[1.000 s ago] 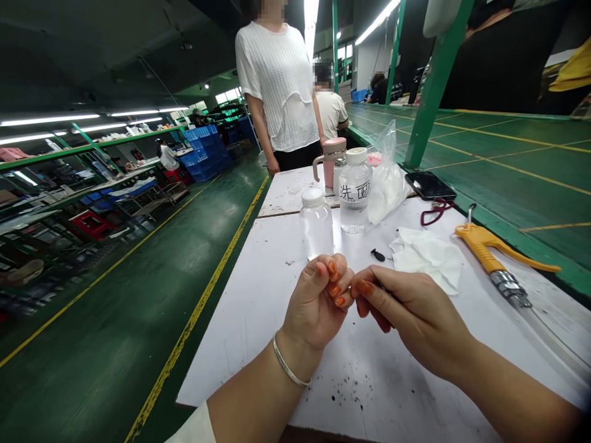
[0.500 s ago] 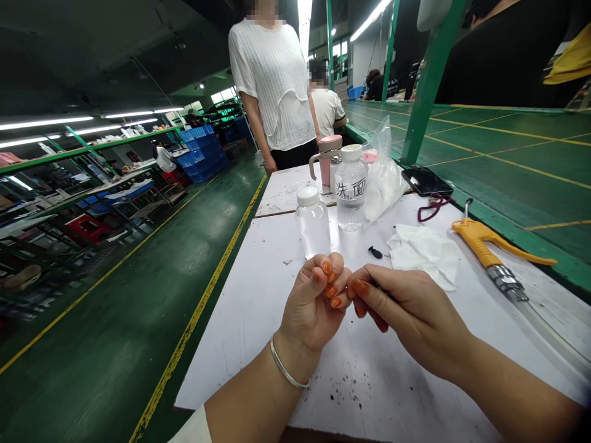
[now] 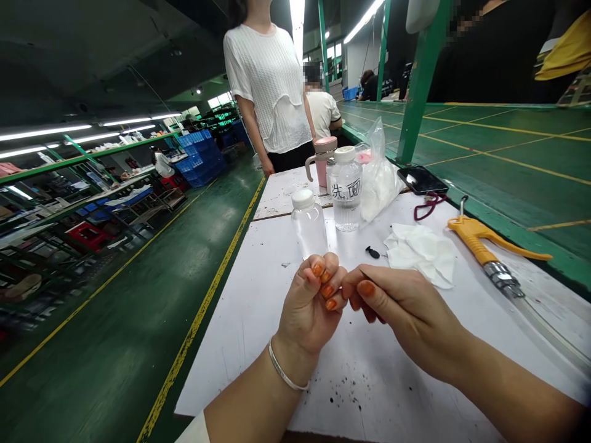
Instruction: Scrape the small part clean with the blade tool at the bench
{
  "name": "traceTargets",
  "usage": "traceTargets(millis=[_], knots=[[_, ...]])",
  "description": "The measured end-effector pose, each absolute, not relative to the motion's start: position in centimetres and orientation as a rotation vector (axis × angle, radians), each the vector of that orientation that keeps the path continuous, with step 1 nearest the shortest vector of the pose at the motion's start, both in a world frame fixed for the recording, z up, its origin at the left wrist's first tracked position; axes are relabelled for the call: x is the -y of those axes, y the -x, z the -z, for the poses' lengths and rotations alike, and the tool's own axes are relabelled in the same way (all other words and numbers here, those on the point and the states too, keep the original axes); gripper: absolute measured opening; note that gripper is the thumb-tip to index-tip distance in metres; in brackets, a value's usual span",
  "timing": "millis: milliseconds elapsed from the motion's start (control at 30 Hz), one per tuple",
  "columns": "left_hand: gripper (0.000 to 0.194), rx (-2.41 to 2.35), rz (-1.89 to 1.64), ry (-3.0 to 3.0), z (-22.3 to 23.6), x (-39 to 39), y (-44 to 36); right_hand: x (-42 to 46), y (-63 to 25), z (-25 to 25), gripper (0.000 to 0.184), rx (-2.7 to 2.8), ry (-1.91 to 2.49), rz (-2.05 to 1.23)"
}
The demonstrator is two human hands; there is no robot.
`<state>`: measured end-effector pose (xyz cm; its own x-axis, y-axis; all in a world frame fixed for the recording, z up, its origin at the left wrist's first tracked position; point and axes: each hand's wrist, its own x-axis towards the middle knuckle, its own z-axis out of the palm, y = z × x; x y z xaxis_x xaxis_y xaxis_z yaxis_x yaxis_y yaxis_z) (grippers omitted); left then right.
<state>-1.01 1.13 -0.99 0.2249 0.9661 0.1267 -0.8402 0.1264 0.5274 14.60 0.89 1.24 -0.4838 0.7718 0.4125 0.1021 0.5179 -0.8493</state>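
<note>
We're over the white table point(image 3: 240, 363), and our right hand point(image 3: 406, 314) is pinched tight, thumb against fingers, on a thin dark sliver point(image 3: 364, 271) that pokes out from the fingertips, too fine to make out properly. Right beside it, our left hand point(image 3: 307, 307) is curled up with its orange-painted fingers folded in, and we can't tell whether it's gripping anything. Just ahead of the hands stands a small clear bottle point(image 3: 308, 224) with a white cap, then a taller ribbed bottle point(image 3: 346, 195) with a handwritten label. Behind those we've got a pink tumbler point(image 3: 324, 161) and a plastic bag point(image 3: 379, 184) of something white. To the right, a small black piece point(image 3: 372, 252) sits near a crumpled white wipe point(image 3: 422, 255), with a phone point(image 3: 422, 180) and a yellow air gun point(image 3: 482, 246) farther out. A co-worker point(image 3: 268, 92) stands at the table's far end.
</note>
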Motion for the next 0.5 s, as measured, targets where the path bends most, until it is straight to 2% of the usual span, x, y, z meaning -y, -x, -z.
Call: traceTargets(millis=[133, 400, 500], knots=[[0.031, -0.348, -1.398, -0.565, 0.7, -1.1, 0.6, -1.1, -14.8, -1.4, 0.037, 1.870, 0.816, -0.970], [0.026, -0.364, -1.316, -0.500, 1.0, -0.7, -0.3, -0.2, -14.0, -1.2, 0.041, 1.591, 0.641, -1.600], [0.033, -0.455, -1.322, -0.502, 1.0, -0.4, -0.5, -0.4, -13.8, -0.9, 0.045, 1.428, 0.590, -1.766]])
